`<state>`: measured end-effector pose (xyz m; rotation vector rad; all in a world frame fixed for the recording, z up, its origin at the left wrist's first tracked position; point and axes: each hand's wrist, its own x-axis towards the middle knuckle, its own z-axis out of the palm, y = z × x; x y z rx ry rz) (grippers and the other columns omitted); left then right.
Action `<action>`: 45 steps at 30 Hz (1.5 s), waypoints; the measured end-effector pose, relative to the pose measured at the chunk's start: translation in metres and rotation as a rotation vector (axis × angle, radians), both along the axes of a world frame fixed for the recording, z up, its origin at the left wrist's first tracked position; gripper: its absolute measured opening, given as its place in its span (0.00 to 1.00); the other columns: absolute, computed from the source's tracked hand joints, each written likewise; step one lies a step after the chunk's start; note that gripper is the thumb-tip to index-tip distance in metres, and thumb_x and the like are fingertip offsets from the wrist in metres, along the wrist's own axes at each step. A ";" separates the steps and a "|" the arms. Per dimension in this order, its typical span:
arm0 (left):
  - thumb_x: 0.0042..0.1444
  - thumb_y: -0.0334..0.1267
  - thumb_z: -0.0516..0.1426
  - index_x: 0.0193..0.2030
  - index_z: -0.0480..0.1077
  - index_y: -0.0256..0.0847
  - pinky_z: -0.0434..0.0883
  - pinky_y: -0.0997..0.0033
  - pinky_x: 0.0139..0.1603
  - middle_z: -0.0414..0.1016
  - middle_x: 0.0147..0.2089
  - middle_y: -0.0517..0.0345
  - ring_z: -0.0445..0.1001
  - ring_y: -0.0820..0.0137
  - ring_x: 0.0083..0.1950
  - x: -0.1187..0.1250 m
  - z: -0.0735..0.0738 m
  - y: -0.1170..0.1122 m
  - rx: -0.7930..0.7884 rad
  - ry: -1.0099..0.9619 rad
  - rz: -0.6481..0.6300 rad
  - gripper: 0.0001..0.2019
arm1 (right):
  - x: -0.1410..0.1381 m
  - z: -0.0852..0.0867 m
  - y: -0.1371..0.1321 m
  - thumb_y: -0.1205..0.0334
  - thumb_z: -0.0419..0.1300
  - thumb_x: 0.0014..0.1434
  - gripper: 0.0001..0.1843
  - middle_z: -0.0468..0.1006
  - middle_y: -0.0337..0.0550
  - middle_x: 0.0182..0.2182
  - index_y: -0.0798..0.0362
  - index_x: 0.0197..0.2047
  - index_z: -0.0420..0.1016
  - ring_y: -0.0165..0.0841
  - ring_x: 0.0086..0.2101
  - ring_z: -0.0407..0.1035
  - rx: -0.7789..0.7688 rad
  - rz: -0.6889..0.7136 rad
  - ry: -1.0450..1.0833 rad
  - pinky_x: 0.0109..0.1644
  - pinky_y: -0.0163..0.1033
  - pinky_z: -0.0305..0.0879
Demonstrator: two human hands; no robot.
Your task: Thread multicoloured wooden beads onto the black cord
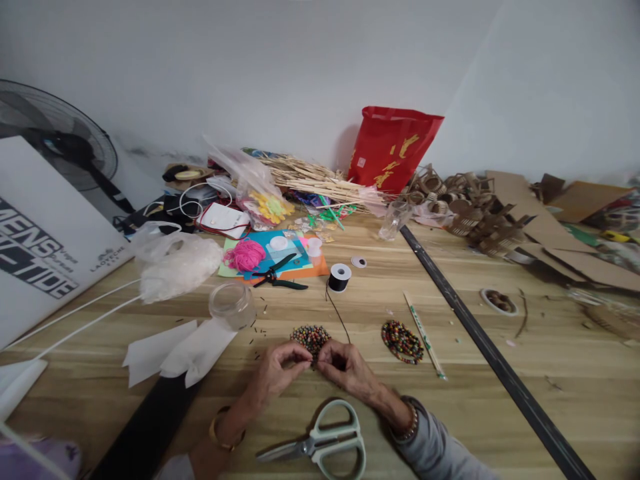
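Note:
My left hand [281, 370] and my right hand [353, 373] meet fingertip to fingertip just in front of a pile of small multicoloured beads [310, 337]. Both are closed in a pinch. A thin black cord [340, 317] runs from a black spool [341, 277] down to my right hand. Whatever sits between my left fingertips is too small to make out. Below the hands lie large scissors with pale green handles [337, 437], their blades pointing left. Strung multicoloured beads [402, 341] lie coiled to the right of my right hand.
A clear jar [231, 305] stands left of the beads, by white paper strips [180, 353]. Pliers [274, 275] and pink yarn [245, 255] lie on coloured sheets. A green-and-white wrapped stick [425, 337] and a long black strip [480, 337] lie rightward. A red bag [393, 150] stands behind.

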<state>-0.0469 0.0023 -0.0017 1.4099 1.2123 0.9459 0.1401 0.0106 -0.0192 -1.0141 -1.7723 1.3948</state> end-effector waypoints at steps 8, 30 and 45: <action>0.43 0.32 0.59 0.25 0.76 0.40 0.74 0.67 0.37 0.80 0.28 0.52 0.77 0.63 0.32 0.001 -0.001 -0.001 0.017 0.045 0.010 0.03 | -0.001 -0.001 0.000 0.51 0.60 0.56 0.15 0.66 0.36 0.21 0.57 0.30 0.71 0.26 0.23 0.56 0.011 0.018 0.002 0.25 0.31 0.52; 0.43 0.31 0.60 0.26 0.76 0.38 0.74 0.71 0.37 0.81 0.28 0.55 0.77 0.66 0.32 -0.001 -0.011 0.000 0.047 0.051 -0.007 0.03 | 0.001 -0.002 0.000 0.54 0.59 0.57 0.14 0.67 0.38 0.22 0.57 0.29 0.72 0.27 0.24 0.57 0.021 0.017 0.037 0.27 0.32 0.53; 0.44 0.31 0.60 0.26 0.75 0.37 0.73 0.72 0.36 0.80 0.28 0.55 0.77 0.68 0.32 0.000 -0.009 -0.001 0.039 0.060 -0.022 0.03 | 0.000 -0.001 0.001 0.56 0.59 0.56 0.12 0.66 0.37 0.22 0.57 0.29 0.71 0.27 0.24 0.57 0.033 0.027 0.025 0.27 0.32 0.52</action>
